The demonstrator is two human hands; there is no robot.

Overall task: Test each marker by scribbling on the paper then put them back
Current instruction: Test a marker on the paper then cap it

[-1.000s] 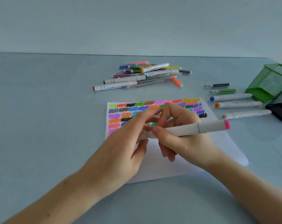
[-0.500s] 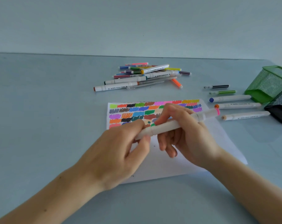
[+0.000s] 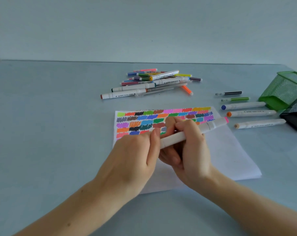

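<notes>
Here both the left hand point(image 3: 135, 154) and right hand point(image 3: 190, 150) grip the pink-capped marker point(image 3: 192, 132), its label seemingly hidden

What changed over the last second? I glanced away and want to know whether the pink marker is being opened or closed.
The white marker with the pink end tilted, its pink end rising away from the person. The left hand shifted to grip its near end, where any cap is hidden; the right hand kept holding the barrel. Opening or closing cannot be told. The scribbled white paper, marker pile and green mesh holder stayed put.
</notes>
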